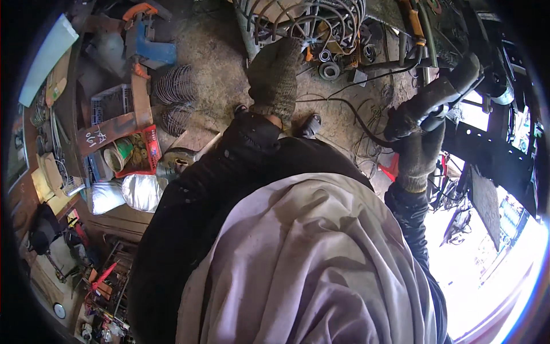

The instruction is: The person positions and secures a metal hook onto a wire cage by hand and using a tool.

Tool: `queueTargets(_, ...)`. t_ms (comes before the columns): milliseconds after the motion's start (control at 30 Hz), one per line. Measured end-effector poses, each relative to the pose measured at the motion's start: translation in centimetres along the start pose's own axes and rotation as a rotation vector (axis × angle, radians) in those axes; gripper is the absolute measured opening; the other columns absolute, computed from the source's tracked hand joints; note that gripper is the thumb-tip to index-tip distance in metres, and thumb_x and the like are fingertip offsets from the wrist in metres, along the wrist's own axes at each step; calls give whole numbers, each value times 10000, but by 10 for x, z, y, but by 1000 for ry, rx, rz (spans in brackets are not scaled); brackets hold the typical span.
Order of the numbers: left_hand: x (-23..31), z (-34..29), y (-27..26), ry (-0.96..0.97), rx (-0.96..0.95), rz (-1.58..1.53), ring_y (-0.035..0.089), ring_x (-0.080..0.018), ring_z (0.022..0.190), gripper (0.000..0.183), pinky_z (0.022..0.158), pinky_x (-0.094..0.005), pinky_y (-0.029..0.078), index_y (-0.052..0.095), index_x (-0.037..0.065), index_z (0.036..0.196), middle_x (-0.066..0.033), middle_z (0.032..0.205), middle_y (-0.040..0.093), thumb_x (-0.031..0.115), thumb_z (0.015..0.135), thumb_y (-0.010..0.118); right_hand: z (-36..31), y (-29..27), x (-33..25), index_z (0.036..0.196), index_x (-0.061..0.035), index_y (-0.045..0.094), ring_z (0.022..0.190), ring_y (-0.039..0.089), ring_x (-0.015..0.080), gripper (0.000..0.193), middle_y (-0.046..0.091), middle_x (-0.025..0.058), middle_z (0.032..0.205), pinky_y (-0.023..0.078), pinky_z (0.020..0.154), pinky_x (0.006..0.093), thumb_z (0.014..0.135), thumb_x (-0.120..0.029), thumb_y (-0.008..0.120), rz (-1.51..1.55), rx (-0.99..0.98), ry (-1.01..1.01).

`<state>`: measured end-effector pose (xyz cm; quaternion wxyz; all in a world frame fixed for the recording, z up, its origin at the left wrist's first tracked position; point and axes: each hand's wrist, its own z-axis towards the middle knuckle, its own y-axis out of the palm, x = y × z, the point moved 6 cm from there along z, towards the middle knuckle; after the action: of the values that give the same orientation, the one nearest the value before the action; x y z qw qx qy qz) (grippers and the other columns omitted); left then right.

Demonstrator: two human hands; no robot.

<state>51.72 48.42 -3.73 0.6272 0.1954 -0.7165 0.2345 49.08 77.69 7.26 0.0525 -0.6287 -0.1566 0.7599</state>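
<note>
My right hand (423,153), in a knitted work glove, is closed around a dark power tool that looks like an angle grinder (427,106). A black cable (358,117) runs from the tool's near end across the floor. My left hand (274,74), in a similar dirty glove, reaches ahead beside a bundle of bent metal rods and rings (312,20). Its fingertips are hidden against that bundle, so whether they grip a rod cannot be made out. On the floor just right of the rings lie several round bearing-like parts (329,71).
Wire coils (173,86) stand on the floor at left, near a blue metal clamp-like piece (150,46). A red crate (152,146) holds spools. An orange-handled tool (413,23) lies far right. Dark perforated steel (487,146) stands beyond my right hand. My sandalled feet (311,126) are below.
</note>
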Motion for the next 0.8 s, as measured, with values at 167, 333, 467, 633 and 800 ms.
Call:
queueTargets(167,12,-12,0,298,110,145,675,-227,925,183,798,-366,533,684,43,1069,-124,1006,670,114,929,590,8,15,10,1296,-28,443,868,620,172,422,603,87,1044,561,847,402,941,-121,649,89,-83,73)
queueTargets(333,24,-17,0,556,85,463,669,-290,997,253,850,-378,546,672,52,1147,-130,1067,669,52,916,568,15,33,6,1390,12,409,1142,598,237,630,584,134,1266,466,987,368,904,-248,714,239,-172,113)
queueTargets(467,-9,-3,3,304,30,104,651,-330,1031,284,884,-392,538,664,50,1160,-148,1127,659,41,891,574,17,35,22,1395,23,405,1153,603,246,655,593,156,1268,465,993,377,918,-318,696,124,-296,60)
queueTargets(633,19,-16,2,675,191,589,674,-332,943,222,831,-396,532,691,24,1090,-158,1039,696,129,914,605,14,40,42,1398,12,421,1147,615,244,660,604,156,1267,482,981,376,918,-350,695,318,-404,315)
queueTargets(800,18,-21,1,587,199,504,672,-344,935,225,815,-396,543,690,22,1089,-168,1053,692,112,899,611,18,48,44,1399,14,429,1138,619,229,605,612,145,1257,490,976,374,950,-322,657,301,-441,280)
